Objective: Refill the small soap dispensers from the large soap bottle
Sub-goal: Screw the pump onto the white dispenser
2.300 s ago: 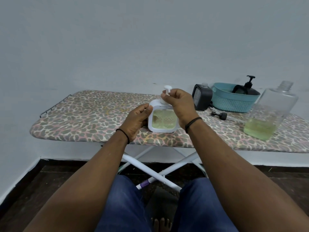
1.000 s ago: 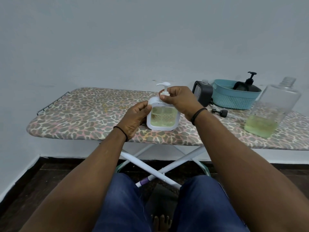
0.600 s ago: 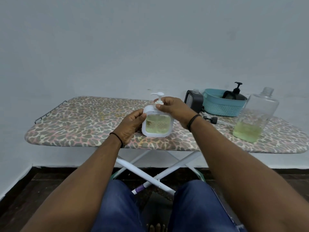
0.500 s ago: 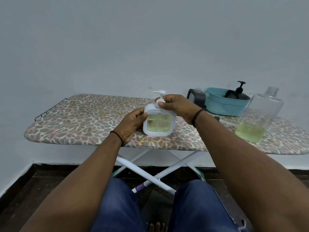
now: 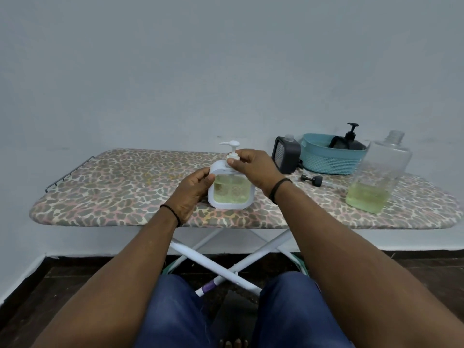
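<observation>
Centrally, the white dispenser point(image 5: 231, 188) was stood on the ironing board point(image 5: 120, 194), steadied by the left hand point(image 5: 192, 192) curled round its side while the right hand point(image 5: 253, 168) pinched the pump collar point(image 5: 232, 156), presumably for twisting it.

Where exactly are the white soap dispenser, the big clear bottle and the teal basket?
white soap dispenser point(image 5: 231, 192), head view, on its clear front panel.
big clear bottle point(image 5: 384, 159), head view, on its empty upper body.
teal basket point(image 5: 331, 162), head view, on its front wall.

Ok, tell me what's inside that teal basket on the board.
In the teal basket sits a black pump dispenser, its pump head sticking up above the rim. The basket wall hides its lower body and anything else lying at the bottom.
</observation>
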